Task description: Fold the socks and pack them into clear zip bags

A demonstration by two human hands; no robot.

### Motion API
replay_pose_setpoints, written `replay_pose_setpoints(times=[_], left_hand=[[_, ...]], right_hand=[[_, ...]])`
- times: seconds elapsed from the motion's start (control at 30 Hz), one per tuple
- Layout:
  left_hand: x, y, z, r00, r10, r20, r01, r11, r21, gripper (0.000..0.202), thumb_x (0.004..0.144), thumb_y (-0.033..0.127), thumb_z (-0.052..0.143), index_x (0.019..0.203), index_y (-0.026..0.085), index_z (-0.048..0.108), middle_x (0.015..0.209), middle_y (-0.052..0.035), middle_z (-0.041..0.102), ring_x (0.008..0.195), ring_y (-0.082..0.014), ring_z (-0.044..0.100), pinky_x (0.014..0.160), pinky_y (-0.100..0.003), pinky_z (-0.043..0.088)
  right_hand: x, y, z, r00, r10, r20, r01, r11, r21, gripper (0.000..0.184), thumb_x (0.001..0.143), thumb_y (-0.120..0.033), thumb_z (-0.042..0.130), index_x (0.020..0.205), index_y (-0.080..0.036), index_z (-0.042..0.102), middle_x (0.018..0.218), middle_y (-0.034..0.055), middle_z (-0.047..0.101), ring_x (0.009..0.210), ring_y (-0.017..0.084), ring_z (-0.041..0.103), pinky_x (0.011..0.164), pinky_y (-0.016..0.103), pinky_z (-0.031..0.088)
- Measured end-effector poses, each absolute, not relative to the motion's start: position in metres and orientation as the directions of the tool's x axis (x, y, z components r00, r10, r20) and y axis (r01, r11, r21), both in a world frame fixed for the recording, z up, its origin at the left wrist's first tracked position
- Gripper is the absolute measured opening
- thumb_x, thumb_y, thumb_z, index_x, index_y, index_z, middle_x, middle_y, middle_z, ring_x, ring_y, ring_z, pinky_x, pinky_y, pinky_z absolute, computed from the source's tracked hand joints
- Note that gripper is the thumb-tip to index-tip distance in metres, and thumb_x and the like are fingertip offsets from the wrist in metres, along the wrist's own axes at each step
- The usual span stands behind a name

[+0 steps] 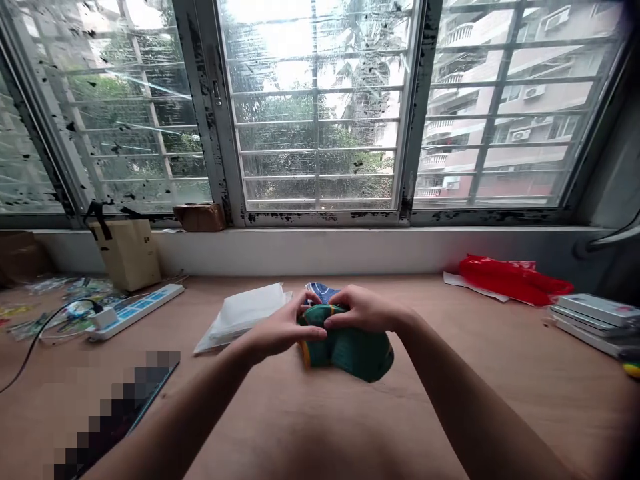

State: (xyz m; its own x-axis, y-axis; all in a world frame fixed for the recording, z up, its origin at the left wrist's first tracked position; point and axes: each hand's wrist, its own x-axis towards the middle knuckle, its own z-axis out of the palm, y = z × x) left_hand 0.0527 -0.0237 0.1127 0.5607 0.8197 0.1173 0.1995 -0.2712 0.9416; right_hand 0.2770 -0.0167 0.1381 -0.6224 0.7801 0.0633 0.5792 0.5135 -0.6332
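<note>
A dark green piece of cloth with an orange-yellow edge [357,353] lies bunched in the middle of the wooden table [320,427]. My left hand [283,328] grips its left end with curled fingers. My right hand [365,310] presses on its top with fingers closed over the fabric. The two hands touch each other above the cloth. A blue patterned cloth [321,291] peeks out just behind the hands.
A white plastic bag [245,312] lies left of the hands. A power strip [135,311] with a cable and a beige box [127,253] sit at the far left. A red bag [513,278] and stacked flat boxes [593,319] are at the right. Barred windows [320,107] run behind the table.
</note>
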Motion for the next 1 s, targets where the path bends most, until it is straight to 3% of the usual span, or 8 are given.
replay_pose_setpoints(times=[0.13, 0.23, 0.33, 0.4, 0.47, 0.7, 0.87, 1.0], left_hand=[[0.071, -0.013, 0.102, 0.569, 0.822, 0.015, -0.035, 0.005, 0.999, 0.044, 0.069, 0.024, 0.079, 0.108, 0.019, 0.060, 0.101, -0.0054, 0.068, 0.094, -0.0222, 0.066, 0.078, -0.031, 0.051], [0.072, 0.001, 0.103, 0.563, 0.826, -0.027, -0.124, 0.116, 0.985, 0.039, 0.072, 0.026, 0.078, 0.107, 0.018, 0.062, 0.104, -0.0098, 0.070, 0.091, -0.0238, 0.068, 0.080, -0.034, 0.053], [0.072, 0.014, 0.108, 0.457, 0.888, -0.057, -0.091, 0.111, 0.990, 0.033, 0.073, 0.028, 0.078, 0.101, 0.017, 0.064, 0.099, -0.0094, 0.071, 0.086, -0.0223, 0.069, 0.077, -0.032, 0.054], [0.071, 0.022, 0.107, 0.367, 0.926, -0.091, -0.019, 0.105, 0.994, 0.035, 0.072, 0.032, 0.078, 0.100, 0.017, 0.063, 0.095, -0.0083, 0.071, 0.083, -0.0212, 0.068, 0.072, -0.031, 0.054], [0.069, 0.029, 0.102, 0.301, 0.948, -0.106, 0.047, 0.096, 0.994, 0.039, 0.069, 0.035, 0.080, 0.099, 0.017, 0.062, 0.094, -0.0077, 0.070, 0.084, -0.0216, 0.069, 0.069, -0.030, 0.054], [0.060, 0.040, 0.073, 0.151, 0.988, -0.028, 0.192, -0.002, 0.981, 0.055, 0.062, 0.045, 0.083, 0.100, 0.020, 0.052, 0.086, -0.0030, 0.063, 0.073, -0.0190, 0.064, 0.055, -0.026, 0.048], [0.044, 0.051, 0.057, 0.030, 0.965, 0.259, 0.430, -0.247, 0.869, 0.052, 0.065, 0.053, 0.077, 0.097, 0.019, 0.055, 0.090, -0.0045, 0.060, 0.078, -0.0209, 0.061, 0.062, -0.030, 0.049], [0.031, 0.047, 0.040, -0.006, 0.924, 0.383, 0.465, -0.337, 0.819, 0.040, 0.076, 0.056, 0.066, 0.091, 0.019, 0.057, 0.093, -0.0056, 0.062, 0.082, -0.0215, 0.061, 0.072, -0.032, 0.049]], right_hand=[[0.290, -0.011, 0.134, -0.510, 0.857, 0.075, 0.491, 0.362, -0.792, 0.044, 0.079, -0.055, 0.069, 0.106, -0.021, 0.059, 0.082, -0.0022, 0.060, 0.072, 0.013, 0.052, 0.059, 0.022, 0.041], [0.302, -0.003, 0.126, -0.603, 0.797, -0.023, 0.276, 0.181, -0.944, 0.051, 0.076, -0.047, 0.074, 0.116, -0.023, 0.055, 0.096, 0.0000, 0.062, 0.086, 0.016, 0.060, 0.072, 0.025, 0.049], [0.312, 0.009, 0.115, -0.697, 0.717, -0.018, 0.092, 0.065, -0.994, 0.074, 0.064, -0.031, 0.085, 0.128, -0.025, 0.048, 0.114, 0.0026, 0.061, 0.104, 0.020, 0.061, 0.086, 0.030, 0.052], [0.319, 0.016, 0.109, -0.683, 0.730, -0.024, 0.096, 0.058, -0.994, 0.082, 0.059, -0.023, 0.086, 0.130, -0.026, 0.045, 0.118, 0.0034, 0.060, 0.106, 0.021, 0.061, 0.087, 0.031, 0.053], [0.324, 0.021, 0.105, -0.632, 0.771, -0.072, 0.191, 0.066, -0.979, 0.078, 0.060, -0.021, 0.084, 0.128, -0.026, 0.046, 0.113, 0.0029, 0.062, 0.101, 0.020, 0.062, 0.082, 0.030, 0.054], [0.318, 0.031, 0.099, -0.366, 0.917, -0.160, 0.568, 0.084, -0.819, 0.060, 0.062, -0.025, 0.082, 0.114, -0.021, 0.053, 0.103, 0.0029, 0.061, 0.083, 0.016, 0.061, 0.064, 0.024, 0.050], [0.309, 0.025, 0.101, -0.214, 0.977, 0.001, 0.870, 0.191, -0.455, 0.064, 0.057, -0.039, 0.085, 0.112, -0.023, 0.055, 0.101, 0.0062, 0.065, 0.090, 0.024, 0.062, 0.065, 0.028, 0.046], [0.302, 0.017, 0.100, -0.179, 0.976, 0.124, 0.951, 0.204, -0.234, 0.052, 0.062, -0.041, 0.080, 0.106, -0.023, 0.059, 0.108, 0.0085, 0.067, 0.102, 0.030, 0.061, 0.072, 0.031, 0.043]])
